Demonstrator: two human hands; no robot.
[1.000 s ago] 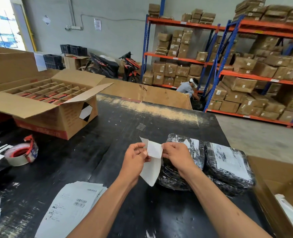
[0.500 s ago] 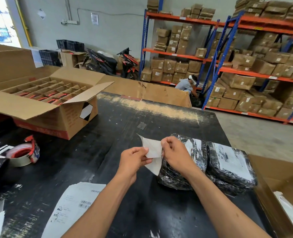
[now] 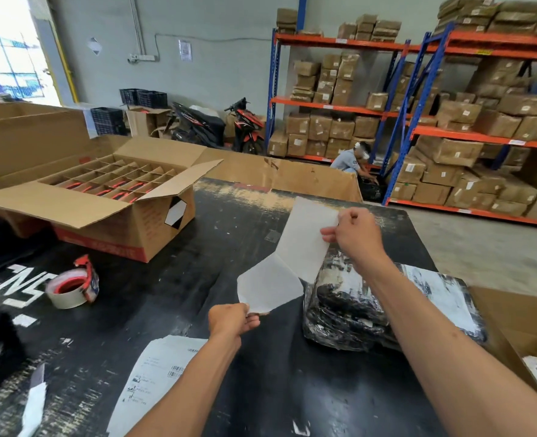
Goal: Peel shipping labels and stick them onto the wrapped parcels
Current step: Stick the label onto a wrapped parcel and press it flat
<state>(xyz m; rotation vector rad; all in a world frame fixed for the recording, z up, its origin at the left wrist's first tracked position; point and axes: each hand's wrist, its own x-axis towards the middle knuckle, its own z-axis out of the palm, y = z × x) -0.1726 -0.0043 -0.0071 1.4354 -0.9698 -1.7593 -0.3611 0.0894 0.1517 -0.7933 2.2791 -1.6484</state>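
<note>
I see my right hand [image 3: 353, 234] pinching the label [image 3: 306, 238] up high, left hand [image 3: 232, 320] pinching the backing sheet [image 3: 268, 287] lower, both over the table [image 3: 166, 298] w/ wrapped parcels [image 3: 349, 307] just beneath.

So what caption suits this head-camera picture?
Two hands peel a label from its backing above wrapped parcels.
</note>
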